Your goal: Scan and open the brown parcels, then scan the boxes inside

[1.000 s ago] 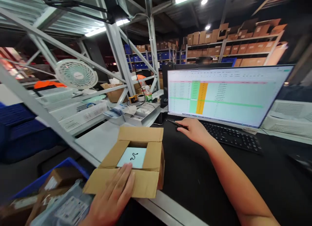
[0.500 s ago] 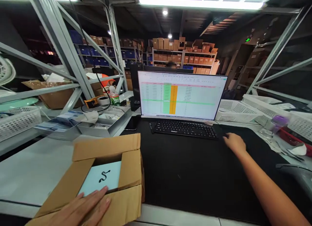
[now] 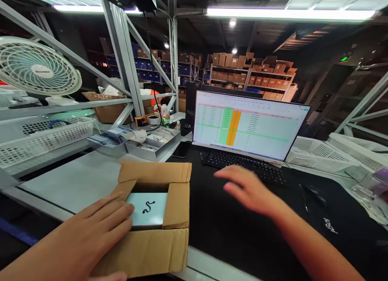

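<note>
A cardboard box stands on the near left of the desk with its flaps spread out. Inside lies a pale blue box marked with a black squiggle. My left hand rests over the carton's left flap, fingers stretched, the tips at the pale blue box's left edge. My right hand hangs over the black desk mat, just in front of the keyboard. Its fingers are apart with nothing in them, slightly blurred. A dark mouse lies right of the keyboard, beside a pen.
A monitor showing a spreadsheet stands behind the keyboard. A grey divided tray and a phone sit beyond the carton. White baskets line the right; a fan is at far left. Metal posts frame the desk.
My right hand has left the mouse area and moved left toward the carton, fingers spreading. My left hand has shifted to the carton's left side. The view has turned left.
</note>
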`<control>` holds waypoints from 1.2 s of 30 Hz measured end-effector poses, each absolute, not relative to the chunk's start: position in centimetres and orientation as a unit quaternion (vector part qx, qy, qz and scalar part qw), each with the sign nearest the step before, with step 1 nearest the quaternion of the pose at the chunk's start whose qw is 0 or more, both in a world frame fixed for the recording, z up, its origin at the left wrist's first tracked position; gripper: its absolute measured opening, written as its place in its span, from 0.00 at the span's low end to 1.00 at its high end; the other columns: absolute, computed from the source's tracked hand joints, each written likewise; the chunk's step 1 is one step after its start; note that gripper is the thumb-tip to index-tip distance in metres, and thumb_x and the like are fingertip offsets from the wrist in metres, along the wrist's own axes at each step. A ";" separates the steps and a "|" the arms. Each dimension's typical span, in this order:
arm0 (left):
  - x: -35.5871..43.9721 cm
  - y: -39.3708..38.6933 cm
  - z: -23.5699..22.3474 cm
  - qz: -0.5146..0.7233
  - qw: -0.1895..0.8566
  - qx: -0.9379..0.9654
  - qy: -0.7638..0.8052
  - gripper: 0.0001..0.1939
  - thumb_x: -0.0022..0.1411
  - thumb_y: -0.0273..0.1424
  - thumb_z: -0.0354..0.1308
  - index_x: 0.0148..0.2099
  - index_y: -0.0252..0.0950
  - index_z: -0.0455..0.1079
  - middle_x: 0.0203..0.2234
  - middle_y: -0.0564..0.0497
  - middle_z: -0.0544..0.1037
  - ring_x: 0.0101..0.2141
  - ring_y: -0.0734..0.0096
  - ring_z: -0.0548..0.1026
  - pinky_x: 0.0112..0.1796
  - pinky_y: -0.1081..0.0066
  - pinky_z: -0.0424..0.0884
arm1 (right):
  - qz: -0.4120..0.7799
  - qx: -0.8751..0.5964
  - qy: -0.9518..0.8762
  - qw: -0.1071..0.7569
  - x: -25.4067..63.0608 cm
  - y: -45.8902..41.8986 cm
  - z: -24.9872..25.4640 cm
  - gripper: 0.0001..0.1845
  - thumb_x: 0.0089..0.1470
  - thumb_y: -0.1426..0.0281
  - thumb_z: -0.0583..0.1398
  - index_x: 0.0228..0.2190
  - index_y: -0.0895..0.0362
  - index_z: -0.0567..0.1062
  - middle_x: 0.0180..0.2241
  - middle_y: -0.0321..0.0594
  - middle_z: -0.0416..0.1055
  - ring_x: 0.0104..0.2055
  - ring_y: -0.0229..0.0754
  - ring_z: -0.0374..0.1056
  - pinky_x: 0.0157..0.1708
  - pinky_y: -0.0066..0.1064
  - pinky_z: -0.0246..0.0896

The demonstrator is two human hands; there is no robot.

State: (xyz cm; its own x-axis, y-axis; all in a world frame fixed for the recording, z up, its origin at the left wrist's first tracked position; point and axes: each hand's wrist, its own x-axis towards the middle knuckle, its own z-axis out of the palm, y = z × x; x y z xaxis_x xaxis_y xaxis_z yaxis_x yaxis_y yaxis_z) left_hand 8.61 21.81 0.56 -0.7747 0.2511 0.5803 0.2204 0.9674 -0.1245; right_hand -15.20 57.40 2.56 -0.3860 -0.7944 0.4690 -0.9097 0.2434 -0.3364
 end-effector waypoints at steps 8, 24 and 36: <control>10.2 18.0 1.8 0.140 0.300 -0.052 -0.942 0.47 0.48 0.65 0.61 0.65 0.47 0.67 0.58 0.47 0.73 0.51 0.48 0.72 0.52 0.51 0.68 | 0.214 0.786 -0.577 0.059 -9.5 44.7 4.1 0.17 0.71 0.64 0.51 0.41 0.59 0.76 0.43 0.44 0.75 0.48 0.42 0.68 0.61 0.38 0.56; 9.1 23.8 -11.3 -0.327 0.468 0.189 -0.799 0.35 0.66 0.45 0.59 0.70 0.40 0.57 0.62 0.40 0.68 0.61 0.52 0.69 0.62 0.53 0.67 | 0.455 0.527 -0.685 -0.213 -12.5 49.7 -2.3 0.12 0.53 0.64 0.69 0.24 0.55 0.76 0.30 0.36 0.75 0.34 0.40 0.71 0.38 0.32 0.64; 9.2 16.0 -11.1 -0.344 0.348 0.133 -0.862 0.58 0.48 0.74 0.51 0.66 0.33 0.63 0.51 0.36 0.76 0.52 0.43 0.76 0.49 0.46 0.76 | 0.158 0.615 -0.771 -0.055 -10.4 47.2 5.1 0.36 0.48 0.67 0.68 0.60 0.54 0.70 0.58 0.49 0.70 0.58 0.56 0.66 0.59 0.49 0.59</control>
